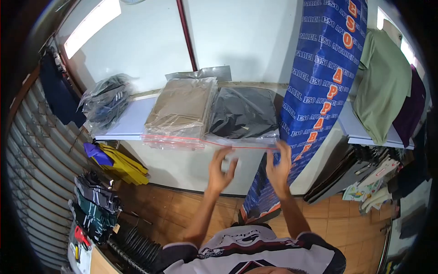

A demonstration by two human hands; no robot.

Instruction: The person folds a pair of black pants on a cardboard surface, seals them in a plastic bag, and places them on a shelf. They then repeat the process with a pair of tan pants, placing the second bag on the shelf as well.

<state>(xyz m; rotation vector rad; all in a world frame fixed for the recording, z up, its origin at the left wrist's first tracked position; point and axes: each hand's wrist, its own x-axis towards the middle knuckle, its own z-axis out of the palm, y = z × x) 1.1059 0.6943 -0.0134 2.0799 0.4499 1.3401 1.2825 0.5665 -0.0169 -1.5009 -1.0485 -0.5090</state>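
A black garment in a clear zip bag [243, 114] lies on a white shelf [130, 121], beside a stack of tan bagged garments [182, 109]. My left hand [221, 170] is raised just below the shelf edge, fingers spread and curled, holding nothing. My right hand [279, 165] is up beside it with fingertips at the red-striped edge of the black garment's bag, touching or nearly touching it. Both hands are open.
A tall blue printed bag [326, 77] stands right of the shelf. A bundle of bagged dark clothes [107, 100] sits at the shelf's left end. Green and purple shirts [388, 86] hang at right. Yellow and blue cloth [118, 164] and folded garments [96, 201] lie lower left.
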